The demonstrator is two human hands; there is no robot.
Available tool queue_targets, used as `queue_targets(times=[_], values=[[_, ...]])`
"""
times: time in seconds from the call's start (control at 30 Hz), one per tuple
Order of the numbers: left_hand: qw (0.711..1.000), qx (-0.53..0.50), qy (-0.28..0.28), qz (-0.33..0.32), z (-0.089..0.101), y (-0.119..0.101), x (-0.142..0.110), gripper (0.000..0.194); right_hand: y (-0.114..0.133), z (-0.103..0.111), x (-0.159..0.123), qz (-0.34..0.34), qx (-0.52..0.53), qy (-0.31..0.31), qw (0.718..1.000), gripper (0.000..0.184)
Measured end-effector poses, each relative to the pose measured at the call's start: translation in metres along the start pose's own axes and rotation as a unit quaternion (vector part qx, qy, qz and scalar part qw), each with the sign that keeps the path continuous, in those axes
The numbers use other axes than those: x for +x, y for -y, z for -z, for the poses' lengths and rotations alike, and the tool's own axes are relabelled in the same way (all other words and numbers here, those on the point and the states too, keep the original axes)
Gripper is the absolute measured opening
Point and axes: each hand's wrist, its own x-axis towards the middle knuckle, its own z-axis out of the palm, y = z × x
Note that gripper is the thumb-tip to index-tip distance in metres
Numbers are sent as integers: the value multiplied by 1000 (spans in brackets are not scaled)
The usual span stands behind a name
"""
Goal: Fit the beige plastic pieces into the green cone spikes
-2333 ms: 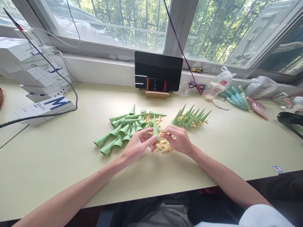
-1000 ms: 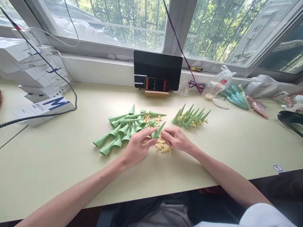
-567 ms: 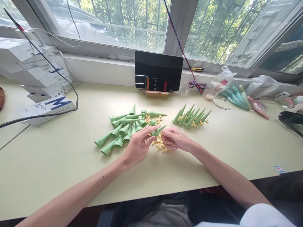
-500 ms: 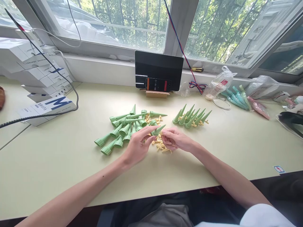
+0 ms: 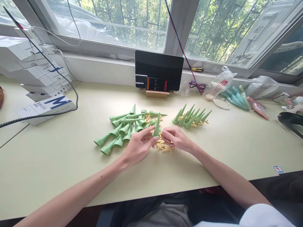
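My left hand grips a green plastic watering spike by its wide base, its point facing up. Right beside it, the thumb and fingers of my right hand are pinched at the spike's side on a small yellow valve, mostly hidden by the fingers. Beneath both hands lies a heap of loose yellow valves. To the left is a pile of green spikes, most lying on their sides. At the right, several spikes with yellow valves fitted stand grouped, points up.
A phone showing a timer leans on a dark tablet at the back. White boxes are stacked at the left, with a black cable across them. Bagged blue and pink pieces lie at the back right.
The spike in my left hand was upright, tilted over to the right, and is now turned nearly upright again. My right hand stays pinched close beside it. The standing group looks unchanged.
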Motion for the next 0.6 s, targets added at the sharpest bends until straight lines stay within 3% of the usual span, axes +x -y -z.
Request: queue_targets(times=[0.1, 0.3, 0.43, 0.6], values=[[998, -32, 11, 50, 0, -5, 0, 56, -1, -1, -1, 49, -146, -40, 987, 39], [988, -99, 29, 117, 2, -12, 1, 63, -9, 1, 1, 191, -337, -67, 919, 33], [978, -151, 62, 133, 4, -11, 3, 53, -10, 2, 0, 229, -393, -56, 889, 29], [985, -122, 51, 110, 4, -9, 2, 54, -10, 1, -1, 233, -381, -62, 893, 28]])
